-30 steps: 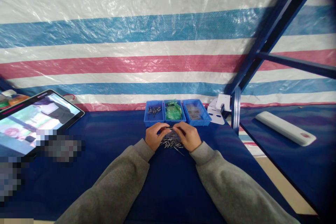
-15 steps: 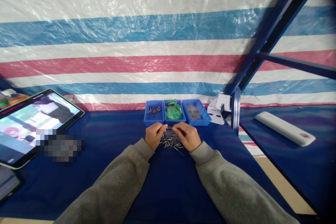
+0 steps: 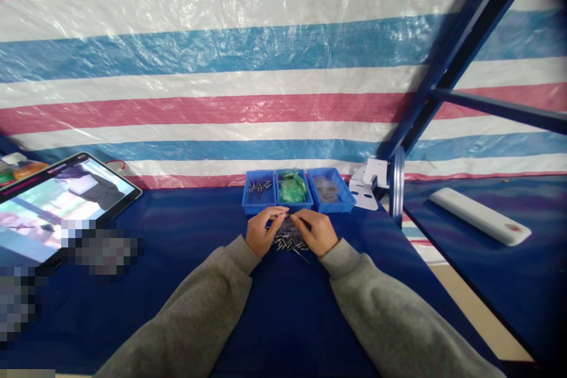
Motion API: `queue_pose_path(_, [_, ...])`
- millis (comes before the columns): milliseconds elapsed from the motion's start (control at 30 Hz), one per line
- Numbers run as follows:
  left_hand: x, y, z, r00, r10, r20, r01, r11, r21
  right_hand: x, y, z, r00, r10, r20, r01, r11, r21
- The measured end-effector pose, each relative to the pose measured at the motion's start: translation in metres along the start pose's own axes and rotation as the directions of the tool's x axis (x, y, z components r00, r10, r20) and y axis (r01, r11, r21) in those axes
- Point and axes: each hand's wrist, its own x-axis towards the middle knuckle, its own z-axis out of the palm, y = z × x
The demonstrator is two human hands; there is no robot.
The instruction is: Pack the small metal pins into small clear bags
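Observation:
My left hand [image 3: 262,231] and my right hand [image 3: 318,232] meet over a loose heap of small metal pins [image 3: 289,241] on the blue table cloth [image 3: 177,260]. The fingertips of both hands are pinched together on something small between them, too small to name. Just behind the hands stand three blue bins: the left bin [image 3: 258,194] holds metal pins, the middle bin [image 3: 292,191] green parts, the right bin [image 3: 330,191] dark flat parts. Grey sleeves cover both forearms.
A tablet [image 3: 57,201] showing video leans at the left. A white bracket [image 3: 368,184] sits by a blue steel post [image 3: 397,183]. A white oblong device [image 3: 481,216] lies on the neighbouring table at the right. A striped tarpaulin hangs behind.
Both hands have shifted slightly, their fingertips drawing closer together above the heap of pins. The picture on the tablet has changed.

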Motion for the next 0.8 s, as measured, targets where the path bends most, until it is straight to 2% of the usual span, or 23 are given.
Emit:
queue_pose_path(133, [0.0,-0.003,0.0,0.999,-0.035,0.028,0.035,0.999,-0.022,0.0,0.001,-0.001,0.998,0.027,-0.048,-0.029,0.999,-0.038])
queue_pose_path(300, [0.0,-0.007,0.001,0.996,0.093,-0.01,-0.091,0.984,0.156,0.0,0.001,-0.001,0.998,0.031,-0.06,-0.033,0.999,-0.033])
queue_pose_path(467, [0.001,-0.013,-0.001,0.977,0.213,-0.011,-0.204,0.948,0.242,0.0,0.001,-0.001,0.997,0.031,-0.065,-0.032,0.999,-0.026])
queue_pose_path(733, [0.002,-0.014,-0.004,0.963,0.27,-0.011,-0.257,0.928,0.271,0.001,0.002,-0.001,0.998,0.023,-0.059,-0.025,0.999,-0.033])
queue_pose_path(800, [0.003,-0.012,-0.005,0.958,0.283,-0.044,-0.261,0.925,0.276,0.0,0.003,0.0,0.998,0.026,-0.06,-0.028,0.999,-0.034])
